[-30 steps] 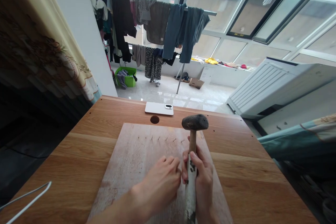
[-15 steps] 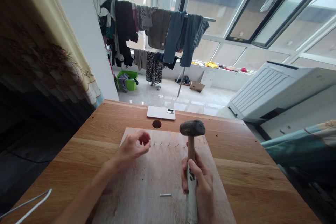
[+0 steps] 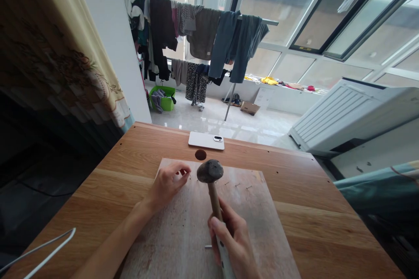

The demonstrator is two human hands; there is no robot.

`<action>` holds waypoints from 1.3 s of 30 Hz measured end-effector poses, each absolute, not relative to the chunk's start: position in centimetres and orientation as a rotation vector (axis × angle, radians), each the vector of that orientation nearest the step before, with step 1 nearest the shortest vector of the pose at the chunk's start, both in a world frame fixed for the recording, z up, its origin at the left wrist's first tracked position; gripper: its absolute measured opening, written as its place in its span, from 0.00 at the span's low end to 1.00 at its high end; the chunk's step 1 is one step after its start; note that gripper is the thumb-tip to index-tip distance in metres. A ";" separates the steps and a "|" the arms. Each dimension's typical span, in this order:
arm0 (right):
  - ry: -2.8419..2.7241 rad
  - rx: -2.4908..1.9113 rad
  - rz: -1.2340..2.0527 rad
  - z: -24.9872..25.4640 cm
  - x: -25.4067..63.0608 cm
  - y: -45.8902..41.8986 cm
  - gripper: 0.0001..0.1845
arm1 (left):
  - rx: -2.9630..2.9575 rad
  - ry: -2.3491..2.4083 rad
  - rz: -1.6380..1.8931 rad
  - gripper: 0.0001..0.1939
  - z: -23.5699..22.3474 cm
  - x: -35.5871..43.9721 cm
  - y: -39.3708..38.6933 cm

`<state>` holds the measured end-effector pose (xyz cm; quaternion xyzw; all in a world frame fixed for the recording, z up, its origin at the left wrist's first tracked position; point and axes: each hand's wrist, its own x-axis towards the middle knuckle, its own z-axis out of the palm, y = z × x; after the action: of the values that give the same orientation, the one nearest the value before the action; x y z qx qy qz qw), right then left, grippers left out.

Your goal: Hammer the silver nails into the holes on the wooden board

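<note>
My left hand (image 3: 170, 185) rests near the far left part of a worn wooden board (image 3: 170, 235), thumb and forefinger pinched at the end of a row of thin nails. A small nail seems to be between the fingertips, mostly hidden. My right hand (image 3: 232, 237) grips the pale handle of a hammer (image 3: 210, 171). The dark hammer head hovers just right of my left fingertips and hides part of the row. Farther right, several nails stand in the board, one nail (image 3: 249, 187) leaning. A short metal pin (image 3: 208, 246) lies partly behind my right hand.
The board lies on a wooden table (image 3: 310, 218) with a round hole (image 3: 200, 154). A white phone (image 3: 206, 140) sits near the far edge. A white wire-like loop (image 3: 62, 242) shows at lower left. Beyond are hanging clothes (image 3: 199, 37) and a green basket (image 3: 167, 98).
The hammer and my right hand have moved left, bringing the head close to my left fingertips. My left hand keeps its pinch at the same place on the board. The view has shifted slightly.
</note>
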<state>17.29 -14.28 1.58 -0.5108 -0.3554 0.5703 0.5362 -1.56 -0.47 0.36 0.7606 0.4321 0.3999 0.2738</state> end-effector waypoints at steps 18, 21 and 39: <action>-0.891 -1.216 1.368 1.8 17.3 -14.2 0.34 | 2.195 1.120 1.017 0.06 0.4 -1.4 -1.1; -0.948 -1.209 1.373 1.5 16.9 -14.2 0.33 | 2.185 1.109 1.016 0.06 0.5 -1.3 -1.0; -1.069 -1.122 1.439 1.3 16.3 -14.3 0.31 | 2.107 1.080 1.018 0.09 0.5 -1.3 -1.1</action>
<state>16.28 -14.35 1.27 -0.4622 -0.4403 0.5927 0.4912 -1.25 -1.11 0.54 0.7852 0.4026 0.3793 0.2782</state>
